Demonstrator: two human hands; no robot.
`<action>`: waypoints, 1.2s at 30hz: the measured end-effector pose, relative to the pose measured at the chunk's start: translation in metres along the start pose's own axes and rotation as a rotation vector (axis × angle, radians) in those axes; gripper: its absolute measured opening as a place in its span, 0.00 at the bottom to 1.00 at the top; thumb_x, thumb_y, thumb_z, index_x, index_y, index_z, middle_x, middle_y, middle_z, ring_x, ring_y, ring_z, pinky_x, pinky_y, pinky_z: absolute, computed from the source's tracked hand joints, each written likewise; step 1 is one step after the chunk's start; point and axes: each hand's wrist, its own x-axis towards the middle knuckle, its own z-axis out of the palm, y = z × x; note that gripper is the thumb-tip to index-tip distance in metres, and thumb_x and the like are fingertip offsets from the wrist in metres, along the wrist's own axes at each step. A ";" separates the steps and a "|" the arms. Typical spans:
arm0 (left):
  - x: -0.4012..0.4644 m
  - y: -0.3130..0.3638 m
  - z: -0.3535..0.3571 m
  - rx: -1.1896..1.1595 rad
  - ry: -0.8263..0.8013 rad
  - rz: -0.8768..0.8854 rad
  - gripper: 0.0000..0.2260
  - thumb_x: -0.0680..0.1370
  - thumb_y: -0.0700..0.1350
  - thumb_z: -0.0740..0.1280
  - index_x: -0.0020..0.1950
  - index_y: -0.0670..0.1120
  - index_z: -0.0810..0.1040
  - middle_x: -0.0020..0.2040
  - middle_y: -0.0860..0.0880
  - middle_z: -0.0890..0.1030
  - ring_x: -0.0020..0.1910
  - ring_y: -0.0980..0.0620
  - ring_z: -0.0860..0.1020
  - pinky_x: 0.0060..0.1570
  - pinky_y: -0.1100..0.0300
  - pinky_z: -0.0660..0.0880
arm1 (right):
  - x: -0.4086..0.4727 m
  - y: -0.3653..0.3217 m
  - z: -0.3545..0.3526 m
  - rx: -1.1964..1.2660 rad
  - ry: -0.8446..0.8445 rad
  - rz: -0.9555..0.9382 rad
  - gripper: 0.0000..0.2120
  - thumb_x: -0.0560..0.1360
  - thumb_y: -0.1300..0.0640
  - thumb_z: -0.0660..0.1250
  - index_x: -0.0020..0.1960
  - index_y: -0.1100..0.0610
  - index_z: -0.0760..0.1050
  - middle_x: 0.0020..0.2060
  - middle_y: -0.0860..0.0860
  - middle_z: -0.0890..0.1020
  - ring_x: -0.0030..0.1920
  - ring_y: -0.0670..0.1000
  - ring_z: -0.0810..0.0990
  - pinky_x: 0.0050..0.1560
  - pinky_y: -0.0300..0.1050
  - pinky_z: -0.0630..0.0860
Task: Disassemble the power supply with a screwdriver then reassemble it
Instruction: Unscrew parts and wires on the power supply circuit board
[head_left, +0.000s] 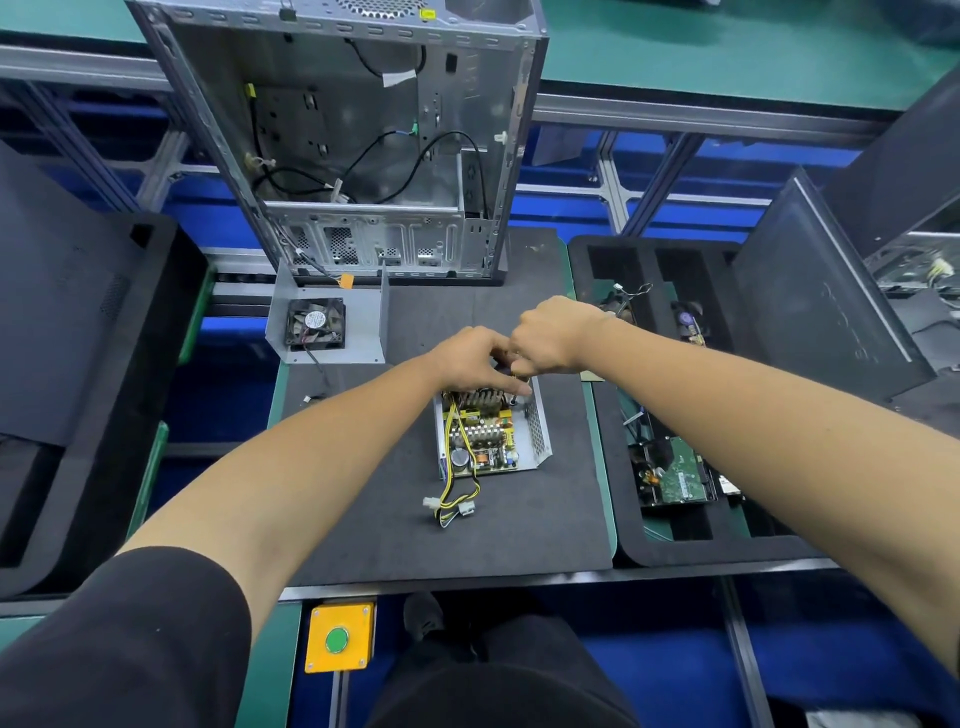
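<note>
Flanking power supply (491, 441): fan cover (327, 325), foam tray (670, 545).

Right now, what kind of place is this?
Probably an electronics assembly or teardown workstation. An open power supply lies on a dark mat, an empty computer case stands behind it, and foam trays hold parts, beside aluminium-frame benches.

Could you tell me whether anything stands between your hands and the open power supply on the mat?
Nothing visible does. The left hand rests on the far end of the power supply, and the right hand is fisted just above that end. What the right hand grips is hidden.
</note>
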 end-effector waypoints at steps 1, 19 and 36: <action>-0.001 0.001 0.001 -0.009 -0.010 0.002 0.12 0.68 0.60 0.81 0.37 0.59 0.79 0.35 0.65 0.82 0.36 0.66 0.78 0.36 0.73 0.69 | -0.001 0.000 0.000 -0.008 0.003 0.009 0.18 0.80 0.44 0.56 0.42 0.55 0.74 0.38 0.54 0.79 0.29 0.52 0.67 0.31 0.45 0.63; -0.002 0.002 0.001 0.073 0.055 -0.018 0.16 0.65 0.68 0.79 0.40 0.63 0.76 0.39 0.60 0.82 0.44 0.66 0.78 0.37 0.64 0.70 | 0.003 0.005 -0.007 -0.052 0.037 -0.042 0.16 0.79 0.45 0.58 0.54 0.54 0.78 0.30 0.49 0.67 0.29 0.51 0.68 0.31 0.44 0.64; -0.002 -0.001 -0.001 0.063 0.038 -0.014 0.15 0.67 0.66 0.78 0.47 0.63 0.79 0.43 0.62 0.84 0.45 0.64 0.80 0.43 0.65 0.71 | 0.003 0.009 -0.015 -0.011 0.025 -0.121 0.11 0.77 0.50 0.63 0.58 0.51 0.76 0.31 0.45 0.67 0.31 0.51 0.70 0.30 0.44 0.63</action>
